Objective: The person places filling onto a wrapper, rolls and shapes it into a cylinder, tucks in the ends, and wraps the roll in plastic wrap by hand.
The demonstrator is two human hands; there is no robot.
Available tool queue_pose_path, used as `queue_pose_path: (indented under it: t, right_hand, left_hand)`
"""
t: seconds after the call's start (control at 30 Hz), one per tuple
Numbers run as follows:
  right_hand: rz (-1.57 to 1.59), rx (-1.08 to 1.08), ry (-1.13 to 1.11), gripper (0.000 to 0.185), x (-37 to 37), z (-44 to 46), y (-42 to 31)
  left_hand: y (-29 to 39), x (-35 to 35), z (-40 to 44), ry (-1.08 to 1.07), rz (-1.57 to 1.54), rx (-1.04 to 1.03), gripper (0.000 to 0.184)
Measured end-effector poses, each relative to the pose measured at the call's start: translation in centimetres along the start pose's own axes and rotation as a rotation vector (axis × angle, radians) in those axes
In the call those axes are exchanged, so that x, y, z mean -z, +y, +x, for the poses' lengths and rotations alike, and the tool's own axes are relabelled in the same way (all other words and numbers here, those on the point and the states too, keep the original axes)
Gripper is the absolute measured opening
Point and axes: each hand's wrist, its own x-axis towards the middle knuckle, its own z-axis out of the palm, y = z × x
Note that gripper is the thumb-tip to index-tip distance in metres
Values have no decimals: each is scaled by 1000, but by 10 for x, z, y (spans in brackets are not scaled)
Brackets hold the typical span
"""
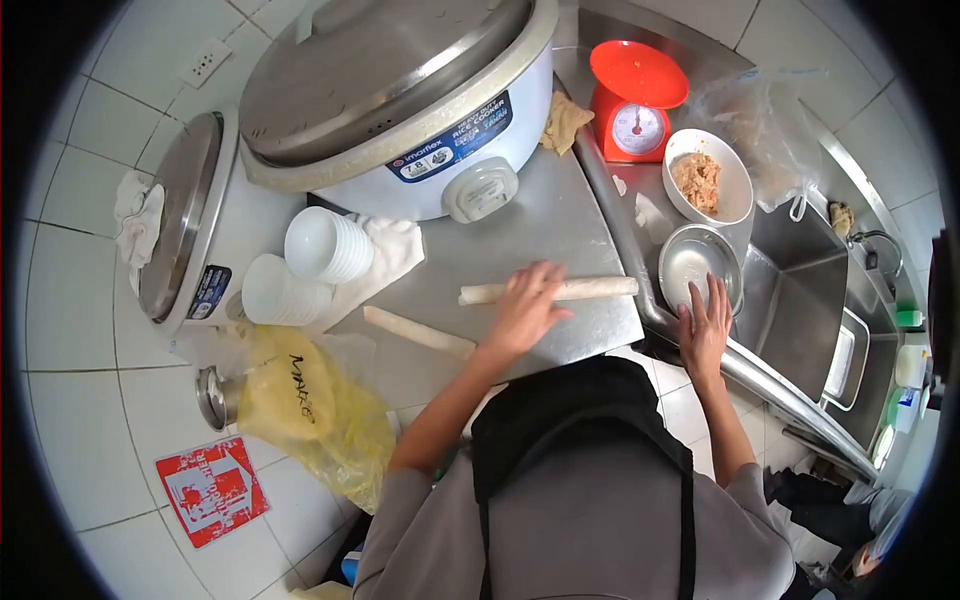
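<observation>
On the steel counter lies a long pale roll [600, 289], with my left hand [532, 305] resting across its middle, fingers apart and palm down. A second roll [420, 332] lies nearer to me, partly under my left forearm. My right hand [706, 325], fingers spread, is at the near rim of a metal bowl [690, 262] that holds a whitish liquid; its fingertips reach over the rim. Behind that bowl stands a white bowl [738, 190] with an orange-brown filling [697, 182] in it.
A large rice cooker [400, 160] stands at the back, another [215, 240] at the left. Stacked white cups [325, 245], a yellow bag [310, 400], a red scale [640, 95], a clear plastic bag [775, 140] and a sink [795, 290] surround the work area. Another person [850, 520] is at the lower right.
</observation>
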Motion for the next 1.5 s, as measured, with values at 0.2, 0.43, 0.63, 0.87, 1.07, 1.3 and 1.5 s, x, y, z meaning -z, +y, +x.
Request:
queue_pose_path:
  t: [0.2,0.43,0.63,0.87,1.07,1.3,1.5]
  right_hand:
    - [600,-332,-159,18,3,-8,-30]
    - [1493,-328,-540,35,15,12,-88]
    - [1782,-101,-618,32,39,34,-133]
    - [1817,-68,-777,30,43,49,-150]
    - [1765,-92,-882,28,48,66,-160]
    - [1580,8,-907,31,72,87,-165]
    - [1499,-43,-887,22,57,86,-170]
  left_hand:
    - [1,-37,16,5,22,-101,42]
    - [15,13,-4,141,-264,-63,50]
    - [9,21,-15,436,-340,-154,64]
    - [4,42,-24,546,-219,-189,64]
    - [-7,58,-26,547,-104,-251,58]
    - [-14,75,-23,473,24,-294,55]
    - [-14,73,-22,456,24,-296,53]
